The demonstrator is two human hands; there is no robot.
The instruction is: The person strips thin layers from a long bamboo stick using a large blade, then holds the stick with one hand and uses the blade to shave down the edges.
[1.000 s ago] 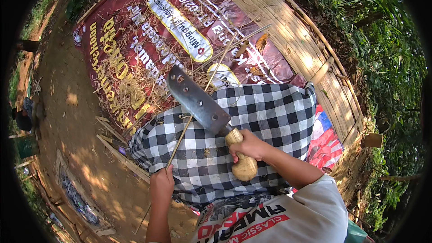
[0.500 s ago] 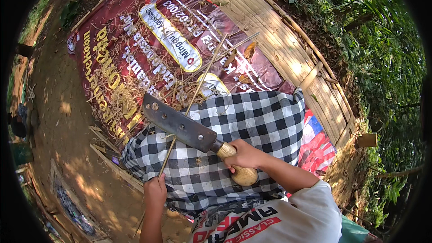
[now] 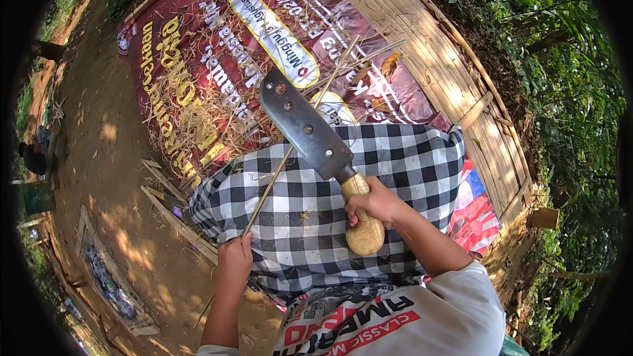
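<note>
My right hand (image 3: 379,203) is wrapped round the pale wooden handle of a broad machete (image 3: 308,130). Its dark blade has several round holes or studs and points away to the upper left. In my left hand (image 3: 235,255), at the lower left, is a thin bamboo stick (image 3: 270,183). The stick slants up and right, passes beneath the blade and continues over the banner; its lower end shows below the hand. Under both hands a black-and-white checked cloth (image 3: 297,240) covers my lap. I cannot tell whether blade and stick touch.
A dark red printed banner (image 3: 198,59) strewn with thin shavings (image 3: 191,118) lies ahead on a bamboo-slat platform (image 3: 422,46). Another bamboo strip (image 3: 376,55) and dry leaves rest there. Bare soil (image 3: 99,165) is on the left, green plants (image 3: 573,105) on the right.
The machete has moved away and to the right, its blade swinging to point farther forward. A hooked shaving by the stick no longer shows. My left hand keeps its hold; the view has shifted slightly.
</note>
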